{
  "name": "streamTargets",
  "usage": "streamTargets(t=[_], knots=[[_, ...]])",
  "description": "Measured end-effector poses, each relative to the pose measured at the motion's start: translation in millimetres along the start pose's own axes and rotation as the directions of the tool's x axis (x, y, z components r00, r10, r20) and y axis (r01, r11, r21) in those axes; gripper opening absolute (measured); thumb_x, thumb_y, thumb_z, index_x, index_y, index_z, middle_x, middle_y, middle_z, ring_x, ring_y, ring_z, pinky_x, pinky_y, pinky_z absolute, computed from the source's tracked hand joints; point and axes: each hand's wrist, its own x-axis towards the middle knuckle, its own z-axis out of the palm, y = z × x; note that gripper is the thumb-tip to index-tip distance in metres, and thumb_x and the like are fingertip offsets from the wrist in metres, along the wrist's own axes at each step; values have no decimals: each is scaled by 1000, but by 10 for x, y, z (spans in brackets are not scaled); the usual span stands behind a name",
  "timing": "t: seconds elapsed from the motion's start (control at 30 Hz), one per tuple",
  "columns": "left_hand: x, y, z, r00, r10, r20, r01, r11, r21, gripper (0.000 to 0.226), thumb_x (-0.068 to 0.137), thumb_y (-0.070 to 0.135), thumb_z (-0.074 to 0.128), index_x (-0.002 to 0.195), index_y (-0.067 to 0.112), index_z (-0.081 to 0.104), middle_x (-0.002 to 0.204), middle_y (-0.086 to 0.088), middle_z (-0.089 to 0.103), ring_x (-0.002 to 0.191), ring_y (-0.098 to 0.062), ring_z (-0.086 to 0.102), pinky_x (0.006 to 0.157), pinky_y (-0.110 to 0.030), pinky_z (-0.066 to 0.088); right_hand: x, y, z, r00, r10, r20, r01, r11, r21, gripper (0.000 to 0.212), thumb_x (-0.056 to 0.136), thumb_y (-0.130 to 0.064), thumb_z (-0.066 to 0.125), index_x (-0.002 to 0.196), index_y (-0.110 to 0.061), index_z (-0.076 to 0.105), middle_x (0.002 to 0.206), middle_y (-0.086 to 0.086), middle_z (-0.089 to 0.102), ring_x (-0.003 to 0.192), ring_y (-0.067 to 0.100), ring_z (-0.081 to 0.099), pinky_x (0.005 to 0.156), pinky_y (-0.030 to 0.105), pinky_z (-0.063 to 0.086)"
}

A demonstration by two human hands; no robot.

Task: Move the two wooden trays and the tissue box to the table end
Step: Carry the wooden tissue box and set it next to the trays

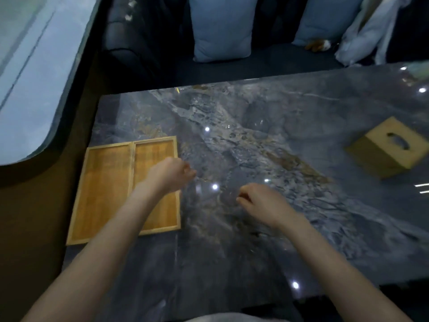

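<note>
Two flat wooden trays lie side by side at the left end of the dark marble table [267,126]: the left tray [104,187] and the right tray [154,156], long edges touching. My left hand [171,173] hovers over the right tray's right rim, fingers loosely curled, holding nothing. My right hand [260,201] hangs over bare marble near the middle, fingers curled, empty. A wooden tissue box [390,147] with an oval slot on top stands far to the right, apart from both hands.
A dark sofa with two pale blue cushions [222,29] runs along the table's far edge, with a white cloth [371,31] at its right. A pale rounded surface [30,73] lies left of the table, across a brown floor gap.
</note>
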Motion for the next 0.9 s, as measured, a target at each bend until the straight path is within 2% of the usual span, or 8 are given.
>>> streamTargets(t=[0.13,0.27,0.4,0.57,0.7,0.8,0.9], knots=[[366,885,-137,992,101,-78,-107,992,-68,37,90,40,44,100,13,67,105,-18,68,101,-34,60,83,-38,46,-355,707,-503,968,113,-226,-97,992,80,16,88,-24,51,89,-13,63,95,12,69,90,31,62,74,38,46],[680,1870,-93,950,236,-205,-263,959,-111,36,92,32,43,96,6,67,100,-23,69,97,-36,61,79,-40,47,-753,1440,-938,854,275,-443,-220,960,171,18,90,-23,51,96,-13,64,95,10,69,80,28,63,69,40,50],[1049,2753,143,939,262,-224,-310,926,-217,33,89,32,48,112,12,62,110,-16,68,105,-32,60,87,-40,49,-1049,2207,-1209,724,404,-558,-311,914,259,17,89,-16,53,99,-9,65,98,11,69,84,30,63,72,40,50],[1416,3587,481,929,327,-176,-364,892,-267,47,91,29,46,131,5,43,132,-20,52,120,-33,50,98,-40,40,-1183,3108,-1426,629,521,-578,-400,853,334,19,89,-12,52,104,-6,62,102,15,64,90,33,61,79,39,48],[1626,3956,712,939,322,-122,-342,910,-233,56,93,33,42,138,4,30,144,-19,38,132,-34,35,106,-43,30,-1103,3580,-1517,613,600,-514,-422,799,429,26,90,-15,50,114,-7,57,114,15,60,100,32,59,88,41,46],[1759,4080,854,954,291,-72,-299,930,-211,56,93,36,40,137,2,32,144,-19,38,133,-34,33,108,-46,29,-985,3804,-1587,618,667,-417,-402,723,562,37,92,-21,47,127,-8,48,127,14,53,113,27,54,97,36,42],[1854,4128,952,954,299,-17,-290,908,-303,49,92,36,41,124,0,47,126,-22,54,120,-37,46,99,-46,37,-887,3935,-1623,646,699,-305,-381,642,665,44,94,-27,42,134,-10,40,137,11,47,122,23,48,103,33,36]])
